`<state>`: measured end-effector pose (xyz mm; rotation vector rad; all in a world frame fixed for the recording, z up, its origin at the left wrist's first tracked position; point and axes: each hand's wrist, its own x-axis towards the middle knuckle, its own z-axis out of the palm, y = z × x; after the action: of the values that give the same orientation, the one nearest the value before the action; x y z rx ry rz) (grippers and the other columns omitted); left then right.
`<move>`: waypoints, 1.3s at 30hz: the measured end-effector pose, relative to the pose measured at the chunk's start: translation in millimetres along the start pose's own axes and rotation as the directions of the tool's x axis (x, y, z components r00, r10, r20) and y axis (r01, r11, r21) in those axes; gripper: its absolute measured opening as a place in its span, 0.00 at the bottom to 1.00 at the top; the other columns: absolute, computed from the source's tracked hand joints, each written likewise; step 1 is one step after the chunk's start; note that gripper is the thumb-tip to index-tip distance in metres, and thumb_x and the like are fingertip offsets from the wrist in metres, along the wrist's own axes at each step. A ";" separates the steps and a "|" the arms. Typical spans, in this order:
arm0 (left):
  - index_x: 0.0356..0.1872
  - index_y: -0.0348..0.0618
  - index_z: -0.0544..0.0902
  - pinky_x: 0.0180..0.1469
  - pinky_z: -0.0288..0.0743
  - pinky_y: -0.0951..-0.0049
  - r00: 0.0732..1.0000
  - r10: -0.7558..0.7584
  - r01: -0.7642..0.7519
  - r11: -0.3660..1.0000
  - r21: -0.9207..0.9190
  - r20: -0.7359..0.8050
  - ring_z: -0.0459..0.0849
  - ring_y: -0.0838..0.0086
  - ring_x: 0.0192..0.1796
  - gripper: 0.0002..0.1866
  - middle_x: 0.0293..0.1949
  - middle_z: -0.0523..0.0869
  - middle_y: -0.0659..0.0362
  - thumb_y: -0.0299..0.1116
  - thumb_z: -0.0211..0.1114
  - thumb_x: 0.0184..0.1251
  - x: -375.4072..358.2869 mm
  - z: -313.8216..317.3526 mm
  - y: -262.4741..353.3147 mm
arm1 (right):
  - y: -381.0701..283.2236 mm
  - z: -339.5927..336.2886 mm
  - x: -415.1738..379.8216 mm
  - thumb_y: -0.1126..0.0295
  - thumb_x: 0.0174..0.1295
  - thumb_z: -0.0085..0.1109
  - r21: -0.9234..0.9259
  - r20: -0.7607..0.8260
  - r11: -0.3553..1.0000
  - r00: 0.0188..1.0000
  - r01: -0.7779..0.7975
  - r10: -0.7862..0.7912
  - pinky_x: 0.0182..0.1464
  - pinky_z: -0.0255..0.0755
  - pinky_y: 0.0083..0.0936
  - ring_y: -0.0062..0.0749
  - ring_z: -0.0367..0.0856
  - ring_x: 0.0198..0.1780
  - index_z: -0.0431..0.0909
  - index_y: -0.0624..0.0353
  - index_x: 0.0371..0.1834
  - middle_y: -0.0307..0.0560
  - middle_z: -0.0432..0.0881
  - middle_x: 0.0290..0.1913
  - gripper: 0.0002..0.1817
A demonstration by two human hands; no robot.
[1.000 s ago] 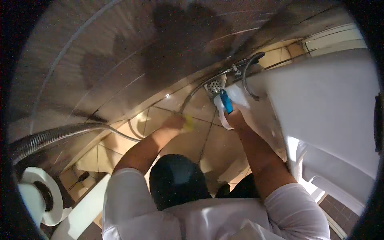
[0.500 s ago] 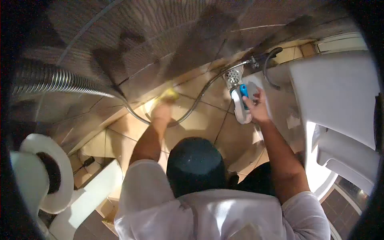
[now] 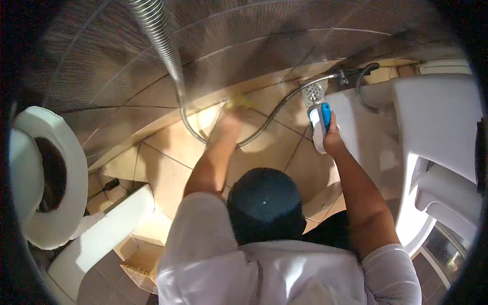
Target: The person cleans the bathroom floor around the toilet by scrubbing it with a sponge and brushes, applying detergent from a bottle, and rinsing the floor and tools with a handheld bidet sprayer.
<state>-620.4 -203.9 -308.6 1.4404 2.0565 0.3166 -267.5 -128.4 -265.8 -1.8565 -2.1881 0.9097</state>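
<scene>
My left hand (image 3: 229,124) is smeared by motion over the beige tiled floor (image 3: 269,145), close to the wall. It presses on a blurred yellow thing (image 3: 237,102) that looks like a sponge. My right hand (image 3: 333,139) is wrapped round the blue handle (image 3: 326,115) of a white-and-blue scrub brush. Its long white body (image 3: 317,133) lies along the left side of the handle. The brush's far end is just below a round metal floor drain (image 3: 313,93). Any bristles are hidden from here.
A metal shower hose (image 3: 264,119) loops across the floor in front of me, beneath my left forearm. At left are a white toilet seat (image 3: 71,162) and a cardboard box (image 3: 140,262). White plastic furniture (image 3: 432,117) stands at right. Brown tiled wall (image 3: 239,46) runs ahead.
My left hand has swept right and slightly up with the yellow thing. The right hand's fingers have closed round the brush handle. The view has shifted, and the hose now hangs more steeply.
</scene>
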 end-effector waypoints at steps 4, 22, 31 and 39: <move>0.57 0.44 0.64 0.61 0.57 0.65 0.983 0.079 0.029 0.824 0.565 -0.166 0.72 0.62 0.54 0.22 0.49 0.76 0.51 0.26 0.40 0.60 -41.8 -44.6 -31.0 | 3.4 -3.7 6.9 0.64 0.60 0.42 0.073 0.089 0.995 0.994 -0.065 0.058 0.52 0.63 0.45 0.65 0.68 0.49 0.37 0.38 0.67 0.72 0.66 0.48 0.34; 0.54 0.49 0.70 0.54 0.66 0.62 0.993 0.056 -0.011 0.923 0.385 -0.106 0.73 0.57 0.52 0.19 0.57 0.69 0.55 0.36 0.48 0.60 -32.6 -45.5 -36.7 | -31.0 -27.3 1.0 0.74 0.58 0.43 0.209 -0.088 0.899 0.923 0.385 -0.375 0.50 0.64 0.35 0.46 0.73 0.45 0.48 0.54 0.62 0.60 0.71 0.44 0.28; 0.52 0.45 0.71 0.56 0.63 0.62 0.991 -0.137 0.137 0.976 0.167 -0.009 0.73 0.59 0.52 0.21 0.56 0.70 0.53 0.27 0.44 0.55 -47.8 -16.6 0.8 | -10.2 -11.1 9.8 0.68 0.59 0.46 0.003 0.059 0.996 0.994 -0.094 0.093 0.47 0.65 0.40 0.49 0.72 0.46 0.42 0.36 0.64 0.59 0.70 0.43 0.32; 0.54 0.46 0.70 0.58 0.58 0.67 0.988 -0.025 0.001 0.989 -0.151 -0.153 0.72 0.60 0.54 0.23 0.54 0.72 0.50 0.21 0.47 0.54 -219.2 -81.4 -67.2 | -14.8 -15.7 6.3 0.66 0.61 0.40 -0.072 0.088 0.994 0.992 -0.085 0.091 0.46 0.65 0.49 0.64 0.71 0.45 0.37 0.35 0.66 0.70 0.68 0.43 0.32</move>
<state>-670.2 -418.2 -204.8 1.3472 2.1128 0.5817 -274.3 -117.8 -247.1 -1.9953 -2.2320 0.9660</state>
